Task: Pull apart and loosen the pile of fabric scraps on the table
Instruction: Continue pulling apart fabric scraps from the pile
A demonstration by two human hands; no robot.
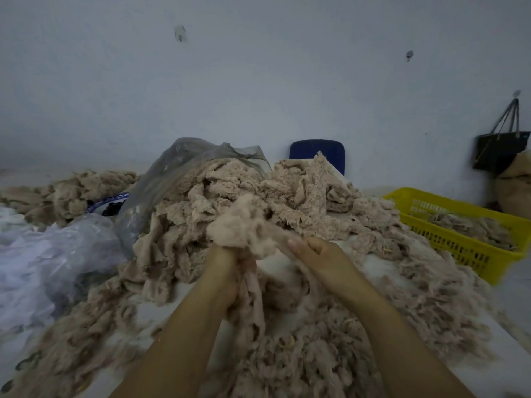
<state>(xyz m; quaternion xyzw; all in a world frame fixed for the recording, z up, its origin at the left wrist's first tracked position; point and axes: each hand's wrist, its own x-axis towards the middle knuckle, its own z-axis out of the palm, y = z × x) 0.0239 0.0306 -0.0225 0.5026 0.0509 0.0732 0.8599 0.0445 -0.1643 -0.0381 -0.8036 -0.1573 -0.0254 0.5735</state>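
Beige, fluffy fabric is everywhere: the pile of fabric scraps [230, 191] lies on the table [277, 264] in front of me, w/ a looser layer spread near my arms. I am in the pulling step, I think. My left hand [227, 271] grips one clump [244, 225] from below, fingers curled into it. My right hand [319, 254] pinches the other side of the same clump btw thumb and fingers, just above the pile. The hands are close together, so the clump is prob. not yet opened. The next move needs both hands to go apart sideways, gently, then to let the loosened piece fall on the loose layer.
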